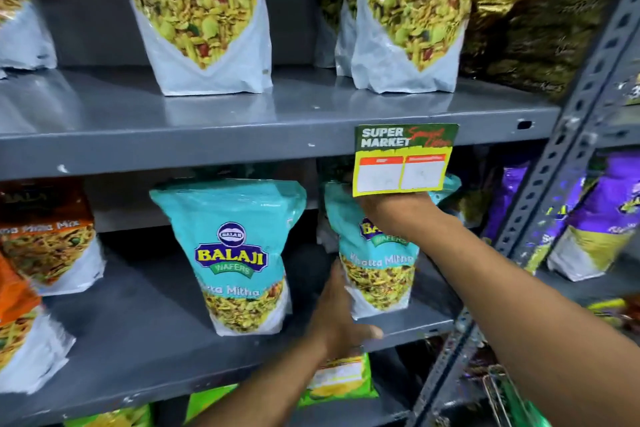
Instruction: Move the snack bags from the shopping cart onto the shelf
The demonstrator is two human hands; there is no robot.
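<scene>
A teal Balaji snack bag [377, 274] stands upright on the grey middle shelf [145, 329], right of centre. My right hand [398, 215] grips its upper part, partly hidden behind a hanging price tag. My left hand [341, 317] presses against the bag's lower left side and base. A second, matching teal bag [235, 256] stands alone on the same shelf to the left, a gap apart. The shopping cart is out of view.
A "Super Market" price tag [403, 159] hangs from the upper shelf edge [207, 146]. Matching bags stand on the upper shelf, orange bags [45, 236] at the left, purple bags [595, 218] past the perforated upright [561, 177] at the right. Green packets [339, 381] lie below.
</scene>
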